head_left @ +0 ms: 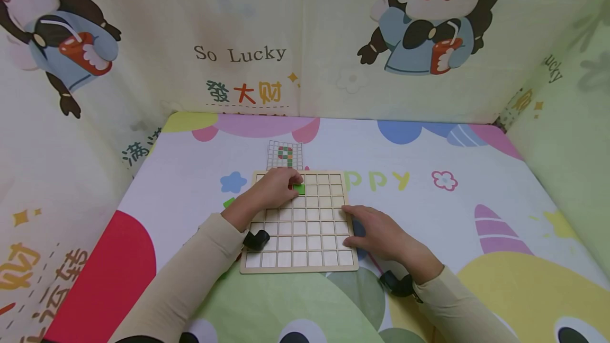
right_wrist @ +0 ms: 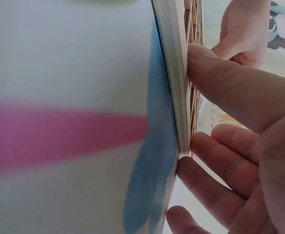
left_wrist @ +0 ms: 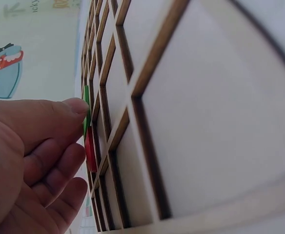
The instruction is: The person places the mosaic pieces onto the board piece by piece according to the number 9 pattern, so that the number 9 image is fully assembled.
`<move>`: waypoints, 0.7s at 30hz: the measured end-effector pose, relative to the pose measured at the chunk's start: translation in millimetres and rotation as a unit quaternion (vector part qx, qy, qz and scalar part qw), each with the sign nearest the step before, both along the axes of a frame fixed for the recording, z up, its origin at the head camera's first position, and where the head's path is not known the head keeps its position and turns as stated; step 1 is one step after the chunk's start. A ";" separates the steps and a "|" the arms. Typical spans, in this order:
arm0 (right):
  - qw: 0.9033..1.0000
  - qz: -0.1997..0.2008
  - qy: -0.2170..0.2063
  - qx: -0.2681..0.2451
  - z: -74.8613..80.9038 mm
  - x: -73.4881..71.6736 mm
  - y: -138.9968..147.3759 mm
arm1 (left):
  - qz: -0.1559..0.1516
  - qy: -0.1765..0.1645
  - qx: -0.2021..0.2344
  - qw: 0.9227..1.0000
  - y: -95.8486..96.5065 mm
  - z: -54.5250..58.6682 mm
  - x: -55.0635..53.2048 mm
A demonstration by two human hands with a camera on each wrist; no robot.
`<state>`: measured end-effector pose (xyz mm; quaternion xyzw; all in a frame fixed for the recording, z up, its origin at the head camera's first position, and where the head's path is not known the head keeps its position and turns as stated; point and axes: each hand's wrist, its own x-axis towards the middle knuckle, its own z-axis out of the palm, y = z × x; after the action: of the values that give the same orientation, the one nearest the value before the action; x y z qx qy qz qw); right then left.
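A wooden grid board [head_left: 305, 268] with square cells lies on the table. My left hand [head_left: 272, 190] is over its upper part, pinching a green square tile [head_left: 299, 189] at a cell near the top. In the left wrist view the thumb [left_wrist: 76, 106] is on the green tile's edge, and a red tile [left_wrist: 90, 153] sits right beside it; the index finger is hidden. My right hand [head_left: 381, 233] rests at the board's right edge, its thumb [right_wrist: 203, 56] on the rim and its fingers loosely bent along the side.
Behind the board lies a pattern card [head_left: 285, 155] with a red and green figure like a 9. Another green piece [head_left: 230, 202] shows left of the board, partly behind the left arm. The tablecloth [head_left: 410, 200] has cartoon prints, and printed cloth walls surround the table.
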<state>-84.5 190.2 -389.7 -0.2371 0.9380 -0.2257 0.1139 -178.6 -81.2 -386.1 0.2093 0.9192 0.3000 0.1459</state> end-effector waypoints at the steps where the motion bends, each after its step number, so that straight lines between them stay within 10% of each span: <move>1: 1.000 0.000 0.000 0.000 0.0 0.0 0.1 | 0.000 -0.001 0.000 1.000 -0.2 -0.1 0.1; 21: 1.000 0.009 0.011 -0.007 -0.8 0.4 0.7 | 0.023 -0.017 0.013 1.000 -28.7 13.2 9.3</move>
<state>-84.2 190.9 -390.5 -0.2491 0.9352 -0.2290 0.1041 -169.3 -109.9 -372.9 0.1847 0.9172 0.3185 0.1520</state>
